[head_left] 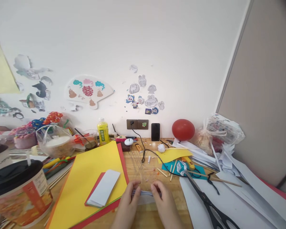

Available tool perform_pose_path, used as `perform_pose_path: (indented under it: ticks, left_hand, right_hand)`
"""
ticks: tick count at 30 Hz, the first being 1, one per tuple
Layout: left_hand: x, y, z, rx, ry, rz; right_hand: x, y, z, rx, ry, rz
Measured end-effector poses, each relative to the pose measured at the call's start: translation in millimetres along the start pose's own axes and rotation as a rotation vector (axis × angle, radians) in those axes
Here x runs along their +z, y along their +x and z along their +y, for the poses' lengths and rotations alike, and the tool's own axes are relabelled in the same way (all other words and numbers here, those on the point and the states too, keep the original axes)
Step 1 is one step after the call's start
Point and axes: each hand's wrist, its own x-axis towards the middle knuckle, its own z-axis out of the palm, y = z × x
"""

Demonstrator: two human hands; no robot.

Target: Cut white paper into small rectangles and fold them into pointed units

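Note:
My left hand and my right hand are close together at the front middle of the wooden table. Between them they pinch a thin stack of folded paper, held level, its edges showing white and bluish. Thumbs rest on the near side, while the fingers behind are partly hidden. A flat pale piece lies just below the stack; I cannot tell whether it is joined to it. To the left, a bundle of white folded paper with a red sheet beneath lies on yellow paper. Black-handled scissors lie to the right.
A large paper cup stands at front left. Further back are a yellow-green bottle, a phone against the wall and a red balloon. A black cable crosses the table. White paper sheets spread over the right side.

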Motion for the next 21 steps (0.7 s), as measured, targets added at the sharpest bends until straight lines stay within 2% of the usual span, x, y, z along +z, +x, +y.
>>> perform_pose_path:
  ticks: [6, 10, 12, 16, 18, 21]
  left_hand:
    - [0.8, -3.3, 4.9, -0.010, -0.004, 0.011]
    - [0.1, -4.7, 4.7, -0.005, -0.015, 0.015]
    - [-0.4, -5.2, 4.9, 0.006, -0.021, 0.006]
    - [-1.6, -4.9, 6.7, 0.028, -0.028, -0.029]
    - [-2.0, -4.4, 7.6, 0.029, -0.035, -0.038]
    - [-2.5, -4.8, 8.1, 0.017, -0.054, -0.026]
  right_hand:
    - [1.1, 0.4, 1.5, 0.000, 0.016, -0.092]
    - [-7.6, -2.8, -4.8, -0.041, -0.038, -0.138]
    - [-15.6, -4.0, -9.9, -0.135, -0.136, -0.215]
    - [-31.4, -3.5, -17.4, -0.323, -0.520, -0.453]
    - [-35.1, -3.9, -19.6, -0.314, -0.570, -0.471]
    - [-33.3, -6.7, -23.5, -0.269, -0.522, -0.480]
